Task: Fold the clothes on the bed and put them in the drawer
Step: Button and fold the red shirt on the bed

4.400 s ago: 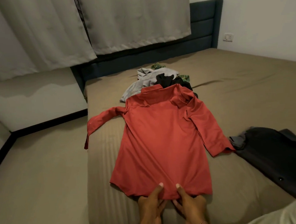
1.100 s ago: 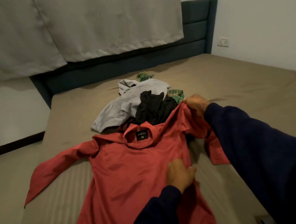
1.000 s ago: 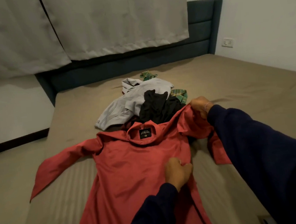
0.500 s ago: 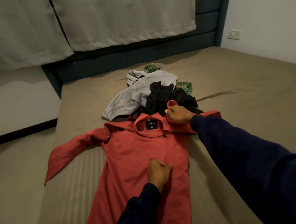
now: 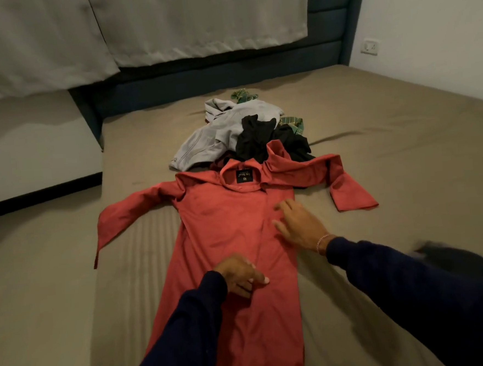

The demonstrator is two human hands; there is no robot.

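Left hand (image 5: pixel 238 277) flat, fingers straight, pressing red shirt (image 5: pixel 233 240) mid-body on bed (image 5: pixel 391 172); right hand (image 5: pixel 297 224) open, gripping nothing, resting near folded right edge; beyond collar, heaped grey, black, green clothes (image 5: pixel 245 131); bare sheet either side.

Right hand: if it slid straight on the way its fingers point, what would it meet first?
The right hand points up the red shirt toward its collar. It would likely meet the collar first, then the clothes pile behind.
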